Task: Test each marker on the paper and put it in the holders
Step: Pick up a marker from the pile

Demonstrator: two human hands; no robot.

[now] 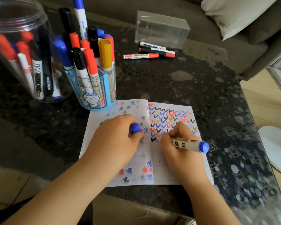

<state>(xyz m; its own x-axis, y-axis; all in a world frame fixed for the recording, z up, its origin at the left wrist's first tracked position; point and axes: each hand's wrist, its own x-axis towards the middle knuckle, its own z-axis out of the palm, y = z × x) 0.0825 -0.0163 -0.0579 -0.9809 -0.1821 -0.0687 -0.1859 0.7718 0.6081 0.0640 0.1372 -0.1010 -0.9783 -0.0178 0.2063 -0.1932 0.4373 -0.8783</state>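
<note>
Here, your right hand point(175, 140) grips a white-barrelled marker with a blue end point(189, 143), its tip pressed to the right-hand page of an open lined notebook point(169, 172) lying on the dark speckled tabletop point(177, 82). That page is covered in rows of red, blue, black and yellow check marks, and a fresh dark blue mark sits just beside the tip. Your left hand point(117, 135) rests on the left page, fingers curled round a blue cap point(135, 128), which also steadies the paper.

You appear to be in the middle of testing this marker. The next move likely calls for lifting the tip, pressing the cap back on, then carrying the marker up and left to a holder.

Just beyond the notebook's top left corner, touching or nearly so, stands a light blue plastic holder with a cartoon figure point(94, 93), already crowded with red, blue, black and yellow markers; finding a free gap may take care. To its left stands a tall clear round jar point(23, 51) with more markers inside.

Well beyond the notebook, three markers point(151, 51) lie side by side on the table, seemingly untested, just in front of a clear rectangular plastic box point(162, 30). A grey sofa with a pale cushion point(234, 15) sits behind.
</note>
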